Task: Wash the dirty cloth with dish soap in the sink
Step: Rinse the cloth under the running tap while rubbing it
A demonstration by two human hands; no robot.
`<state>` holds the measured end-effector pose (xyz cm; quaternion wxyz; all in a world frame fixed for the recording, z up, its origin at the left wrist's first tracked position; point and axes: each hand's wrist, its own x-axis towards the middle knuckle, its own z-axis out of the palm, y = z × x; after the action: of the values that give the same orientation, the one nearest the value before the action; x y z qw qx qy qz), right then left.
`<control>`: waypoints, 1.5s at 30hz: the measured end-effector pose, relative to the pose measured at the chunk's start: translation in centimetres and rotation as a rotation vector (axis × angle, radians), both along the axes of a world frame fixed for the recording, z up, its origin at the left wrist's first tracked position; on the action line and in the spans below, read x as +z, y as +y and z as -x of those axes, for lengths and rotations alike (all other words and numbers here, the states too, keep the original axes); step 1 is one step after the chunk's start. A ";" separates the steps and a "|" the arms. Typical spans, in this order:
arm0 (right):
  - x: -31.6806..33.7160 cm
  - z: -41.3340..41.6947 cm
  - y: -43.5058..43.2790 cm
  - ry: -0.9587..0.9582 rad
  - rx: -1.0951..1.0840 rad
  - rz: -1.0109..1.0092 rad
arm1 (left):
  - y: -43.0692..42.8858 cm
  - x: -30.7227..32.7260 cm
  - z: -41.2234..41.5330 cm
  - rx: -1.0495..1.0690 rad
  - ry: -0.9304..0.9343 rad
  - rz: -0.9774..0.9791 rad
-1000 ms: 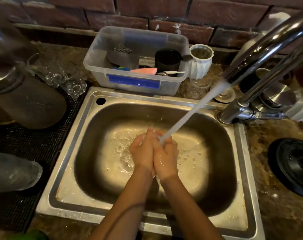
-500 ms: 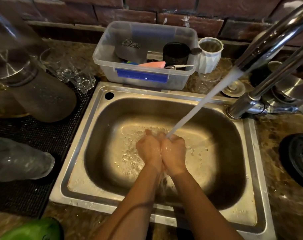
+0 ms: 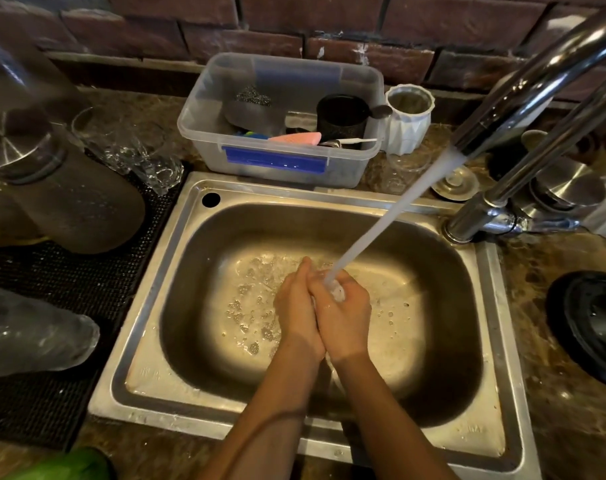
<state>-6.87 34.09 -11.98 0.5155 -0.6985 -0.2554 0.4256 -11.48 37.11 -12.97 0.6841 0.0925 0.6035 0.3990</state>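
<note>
- One blue label [image 3: 275,161] on the front wall of the clear plastic bin [image 3: 197,126] behind the sink [image 3: 149,341]; any print on it too blurred to read.
- Cloth [image 3: 337,292] almost wholly hidden: only a small pale wet wad peeking out at the top of the right hand [image 3: 344,318], exactly where the water stream [image 3: 391,213] lands.
- Held over the middle of the basin, squeezed between the two palms.
- Left hand [image 3: 296,306] pressed side to side against the right, fingers curled inward round the cloth, fingertips pointing toward the back of the sink.
- Right hand likewise curled tight on the wad, thumb side up, water running over it.
- Wrists touching, both forearms reaching in over the near rim.
- Faucet [image 3: 536,74] rising from the right rear corner, spout slanting in above the basin.
- Clusters of bubbles [image 3: 246,306] on the wet sink floor just left of the hands.
- Inside the bin: a black cup [image 3: 341,116], a pink sponge-like piece [image 3: 296,138] and a steel scourer [image 3: 253,95].
- White ribbed cup [image 3: 408,129] just beside the bin's right wall.
- Black mat [image 3: 35,393] on the surface [image 3: 554,393] left of the sink, with clear glasses [image 3: 128,147] at its far end.
</note>
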 end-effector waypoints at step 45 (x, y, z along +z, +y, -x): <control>7.8 -17.8 -1.6 -0.433 -0.466 -0.113 | 1.0 2.2 -0.2 -0.091 -0.478 0.013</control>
<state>10.89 32.45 -4.20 0.5709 -0.7827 -0.2155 0.1228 -11.27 38.13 -10.81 0.8253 0.0181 0.4222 0.3745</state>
